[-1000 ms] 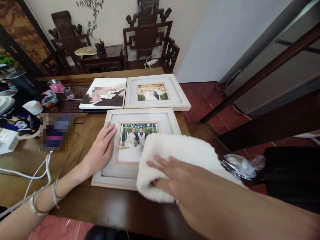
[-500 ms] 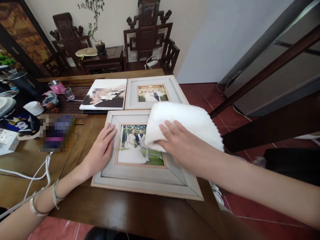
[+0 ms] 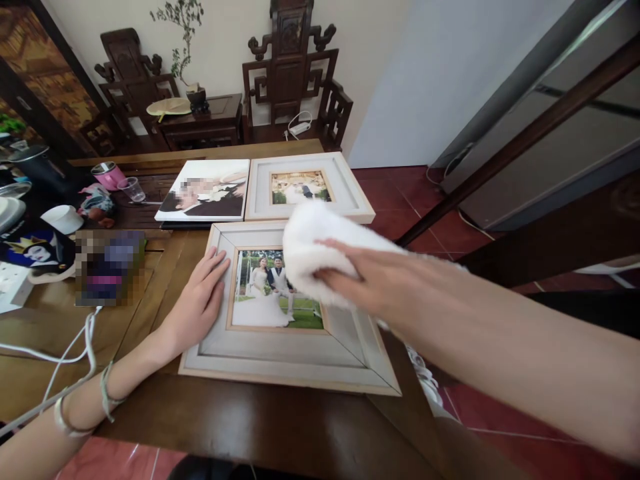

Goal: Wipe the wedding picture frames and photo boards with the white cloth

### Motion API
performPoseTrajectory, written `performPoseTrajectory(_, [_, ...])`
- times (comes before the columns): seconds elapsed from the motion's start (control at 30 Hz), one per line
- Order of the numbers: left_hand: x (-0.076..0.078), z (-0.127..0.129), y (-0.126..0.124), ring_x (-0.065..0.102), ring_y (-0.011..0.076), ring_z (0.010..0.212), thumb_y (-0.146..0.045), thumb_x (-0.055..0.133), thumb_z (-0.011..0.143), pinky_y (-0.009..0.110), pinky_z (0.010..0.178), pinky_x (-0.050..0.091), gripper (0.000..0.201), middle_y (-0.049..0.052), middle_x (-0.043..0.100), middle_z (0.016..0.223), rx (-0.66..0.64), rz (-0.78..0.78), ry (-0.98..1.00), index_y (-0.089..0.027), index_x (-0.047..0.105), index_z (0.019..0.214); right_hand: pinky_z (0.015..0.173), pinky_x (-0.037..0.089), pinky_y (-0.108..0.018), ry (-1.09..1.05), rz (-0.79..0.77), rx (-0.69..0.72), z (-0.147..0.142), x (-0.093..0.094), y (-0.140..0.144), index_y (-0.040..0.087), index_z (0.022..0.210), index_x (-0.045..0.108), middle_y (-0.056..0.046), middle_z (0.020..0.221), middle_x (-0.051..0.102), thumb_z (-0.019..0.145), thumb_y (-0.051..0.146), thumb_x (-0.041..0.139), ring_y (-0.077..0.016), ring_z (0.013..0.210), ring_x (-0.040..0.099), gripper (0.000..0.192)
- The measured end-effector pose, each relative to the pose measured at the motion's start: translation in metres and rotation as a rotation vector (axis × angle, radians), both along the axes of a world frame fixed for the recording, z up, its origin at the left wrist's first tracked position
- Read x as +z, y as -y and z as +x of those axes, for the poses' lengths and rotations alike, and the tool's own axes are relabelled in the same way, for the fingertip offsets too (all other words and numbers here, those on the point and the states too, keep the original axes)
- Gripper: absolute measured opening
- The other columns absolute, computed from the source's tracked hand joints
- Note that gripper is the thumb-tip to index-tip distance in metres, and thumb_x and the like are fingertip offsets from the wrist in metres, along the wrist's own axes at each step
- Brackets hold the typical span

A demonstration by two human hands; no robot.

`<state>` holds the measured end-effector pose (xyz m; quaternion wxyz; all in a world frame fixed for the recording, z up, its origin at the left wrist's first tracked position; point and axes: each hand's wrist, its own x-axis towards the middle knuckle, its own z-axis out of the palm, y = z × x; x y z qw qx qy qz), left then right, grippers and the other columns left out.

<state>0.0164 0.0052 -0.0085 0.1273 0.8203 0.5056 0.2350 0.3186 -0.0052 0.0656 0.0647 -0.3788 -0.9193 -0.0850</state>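
A pale grey picture frame [image 3: 280, 353] with a wedding photo lies flat at the near edge of the wooden table [image 3: 240, 427]. My left hand [image 3: 197, 303] rests flat on the frame's left border, fingers spread. My right hand [image 3: 370, 280] presses a fluffy white cloth [image 3: 310, 243] onto the frame's upper right part, over the photo's top right corner. The cloth hides that corner of the frame.
A second framed photo [image 3: 345, 193] and a frameless canvas print [image 3: 205, 190] lie behind the near frame. A pink cup [image 3: 106, 175], a clear plastic cup [image 3: 133, 189], a white bowl [image 3: 63, 218] and white cables [image 3: 60, 347] crowd the table's left. Carved dark chairs [image 3: 295, 73] stand beyond.
My right hand has swept the cloth from the frame's lower right up to its upper right, then slightly left over the photo. My left hand has stayed put.
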Motion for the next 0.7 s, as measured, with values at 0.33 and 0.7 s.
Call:
performPoseTrajectory(0.33, [-0.002,0.001,-0.003,0.024,0.0253,0.149,-0.027,0.035,0.101,0.052,0.121,0.024,0.044,0.014,0.042,0.153,0.003,-0.002,0.003,-0.014,0.048,0.141,0.103,0.042,-0.048,0.255,0.056,0.081,-0.020,-0.034,-0.013,0.013,0.112,0.072,-0.024,0.131,0.061,0.082,0.009,0.060,-0.0349,0.119,0.059,0.033])
performPoseTrajectory(0.7, [-0.001,0.001,-0.001,0.024,0.0261,0.149,-0.026,0.036,0.101,0.053,0.121,0.024,0.044,0.013,0.041,0.153,0.005,-0.004,0.000,-0.018,0.046,0.143,0.095,0.052,-0.044,0.123,-0.315,0.180,-0.032,-0.020,0.052,0.018,0.110,0.072,-0.019,0.127,0.065,0.063,0.026,0.072,-0.0347,0.114,0.063,0.048])
